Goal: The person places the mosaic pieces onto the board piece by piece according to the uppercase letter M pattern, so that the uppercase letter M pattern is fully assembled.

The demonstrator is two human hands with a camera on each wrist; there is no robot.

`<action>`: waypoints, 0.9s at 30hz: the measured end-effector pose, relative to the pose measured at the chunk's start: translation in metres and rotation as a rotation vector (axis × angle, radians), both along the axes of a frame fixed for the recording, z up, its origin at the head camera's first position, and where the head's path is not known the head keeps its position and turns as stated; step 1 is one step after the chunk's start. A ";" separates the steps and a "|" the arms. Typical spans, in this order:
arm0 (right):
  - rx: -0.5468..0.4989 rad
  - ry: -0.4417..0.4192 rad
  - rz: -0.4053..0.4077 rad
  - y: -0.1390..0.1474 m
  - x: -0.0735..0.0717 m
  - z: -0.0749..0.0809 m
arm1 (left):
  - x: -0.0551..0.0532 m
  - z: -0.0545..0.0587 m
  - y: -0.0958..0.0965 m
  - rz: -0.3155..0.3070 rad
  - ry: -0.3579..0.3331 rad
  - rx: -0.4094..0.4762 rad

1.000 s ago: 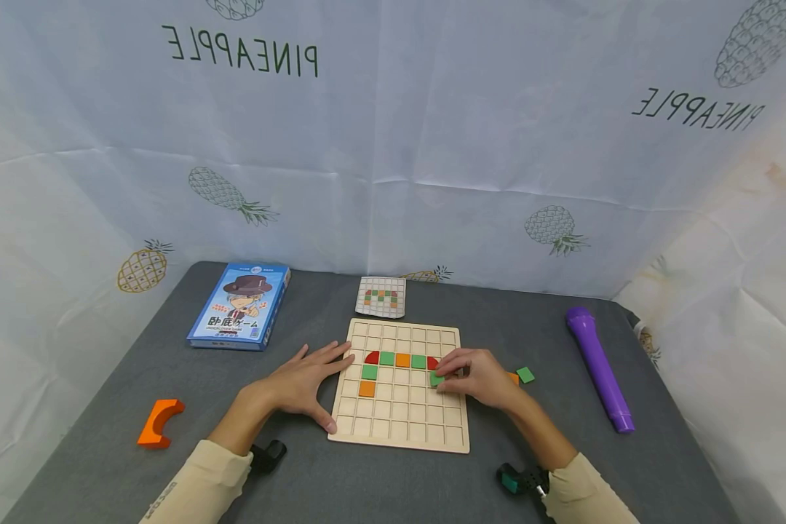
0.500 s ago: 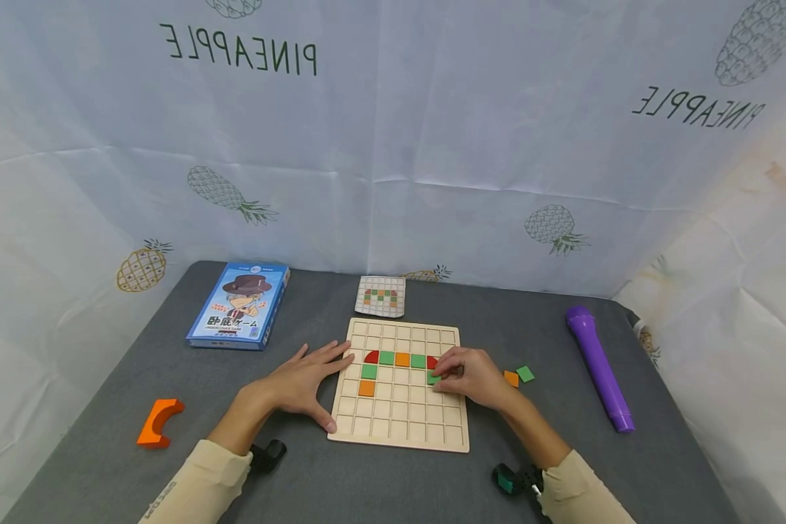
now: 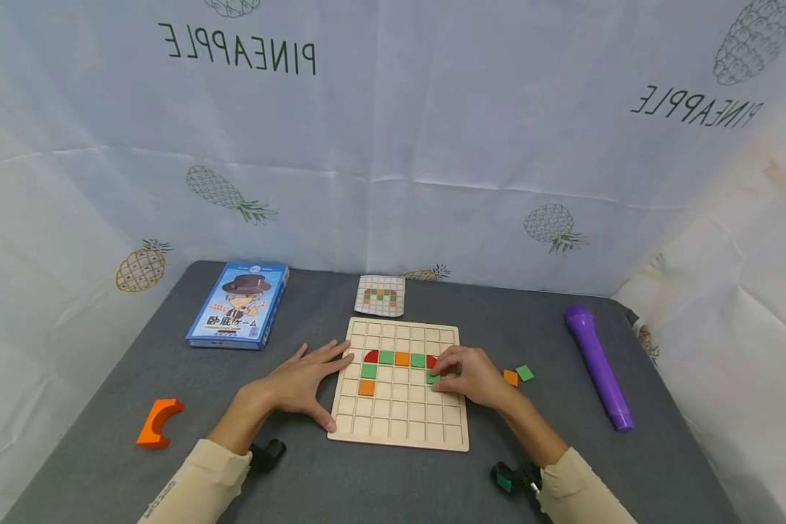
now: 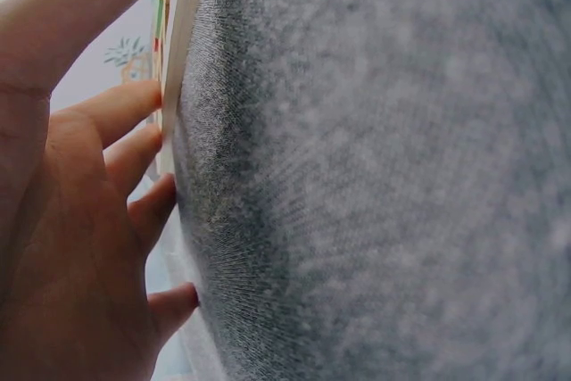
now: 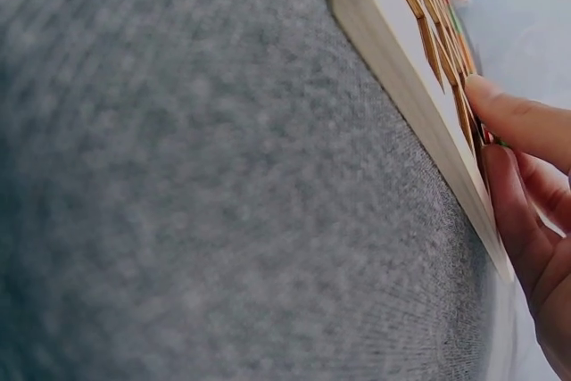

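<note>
The right hand [image 3: 468,375] pinches a small green square tile [image 3: 434,377] over the pale wooden grid board [image 3: 398,416], right column; the left hand [image 3: 301,386] lies flat, bracing the board's left edge.

Your sleeves are cream, long, ribbed at the cuff; a small black-and-green camera unit sits under each wrist.

Surface: grey felt-like table cover [image 5: 178,185] fills most of view | Board: pale wooden grid board [image 5: 406,78] seen edge-on, upper right | Right hand [image 5: 526,194]: fingertips rest on board's top face near its edge
</note>
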State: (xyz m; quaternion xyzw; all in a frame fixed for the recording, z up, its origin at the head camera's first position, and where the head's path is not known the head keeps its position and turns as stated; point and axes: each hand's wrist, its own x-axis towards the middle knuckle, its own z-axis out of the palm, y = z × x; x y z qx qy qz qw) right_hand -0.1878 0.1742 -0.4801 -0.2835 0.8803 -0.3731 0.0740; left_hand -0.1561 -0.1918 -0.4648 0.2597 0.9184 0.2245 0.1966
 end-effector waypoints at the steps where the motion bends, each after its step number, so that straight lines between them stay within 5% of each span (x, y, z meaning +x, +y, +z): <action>1: 0.002 0.001 0.000 0.000 0.000 0.000 | 0.000 0.000 0.000 0.000 -0.001 0.000; 27: -0.003 -0.003 0.020 0.001 -0.001 0.001 | 0.001 0.002 0.001 0.007 0.001 0.005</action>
